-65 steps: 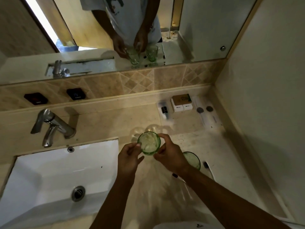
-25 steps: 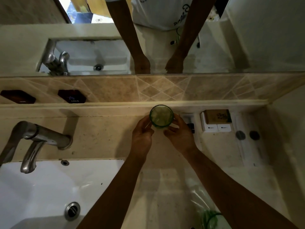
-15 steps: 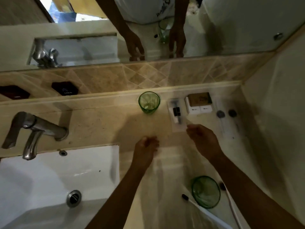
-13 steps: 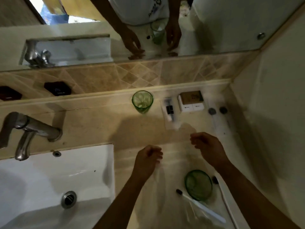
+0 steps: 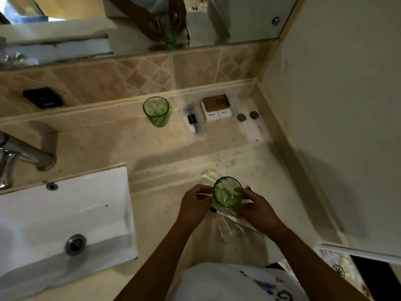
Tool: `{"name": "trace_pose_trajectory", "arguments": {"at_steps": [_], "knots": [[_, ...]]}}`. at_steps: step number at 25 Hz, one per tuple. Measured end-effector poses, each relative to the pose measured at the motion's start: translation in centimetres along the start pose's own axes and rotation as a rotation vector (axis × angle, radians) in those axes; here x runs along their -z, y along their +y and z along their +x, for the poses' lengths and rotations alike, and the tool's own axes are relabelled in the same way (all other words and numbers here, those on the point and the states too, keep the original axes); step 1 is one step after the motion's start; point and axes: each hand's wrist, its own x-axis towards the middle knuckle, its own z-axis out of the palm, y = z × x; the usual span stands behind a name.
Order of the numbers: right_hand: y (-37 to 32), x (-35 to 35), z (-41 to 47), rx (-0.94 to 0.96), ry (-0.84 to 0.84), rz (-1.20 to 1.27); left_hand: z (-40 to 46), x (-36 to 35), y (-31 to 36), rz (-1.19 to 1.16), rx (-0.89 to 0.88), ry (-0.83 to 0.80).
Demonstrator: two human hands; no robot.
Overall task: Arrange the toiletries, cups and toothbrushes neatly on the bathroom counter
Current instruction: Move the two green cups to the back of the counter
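Observation:
A green glass cup [image 5: 227, 193] is near the counter's front, held between both hands. My right hand [image 5: 258, 211] grips its right side and my left hand [image 5: 194, 205] closes on its left side. A thin white strip shows at my left fingertips; I cannot tell what it is. A toothbrush [image 5: 213, 210] with a black head lies under my hands on a clear plastic wrapper [image 5: 227, 235]. A second green cup [image 5: 156, 110] stands upright at the back ledge. To its right lie a sachet with a black tube [image 5: 192, 122], small boxes [image 5: 216, 108] and a white packet [image 5: 249, 120].
A white sink [image 5: 65, 213] fills the left side, with a chrome tap [image 5: 26, 155] behind it. The wall [image 5: 336, 127] bounds the counter on the right. A mirror [image 5: 130, 22] runs above the tiled backsplash. A black tag [image 5: 42, 97] leans on the tiles.
Both hands left the first cup at the back ledge and drew back toward the front. They have now closed around the second green cup, which is lifted off the wrapper.

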Motion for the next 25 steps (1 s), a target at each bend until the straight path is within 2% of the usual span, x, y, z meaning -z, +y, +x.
{"name": "trace_pose_trajectory", "arguments": {"at_steps": [5, 10, 20, 25], "knots": [[-2.0, -1.0, -0.6, 0.023, -0.01, -0.005, -0.7, 0.3, 0.0, -0.05, -0.003, 0.037], [-5.2, -2.4, 0.3, 0.1, -0.049, -0.071, -0.2, 2.0, -0.8, -0.113, -0.083, 0.107], [-14.2, -12.2, 8.5, 0.278, -0.163, -0.067, 2.8, 12.7, 1.7, -0.357, -0.152, 0.462], [-18.4, -17.3, 12.5, 0.269, -0.191, 0.005, 5.8, 17.2, 3.5, -0.441, -0.168, 0.594]]}}
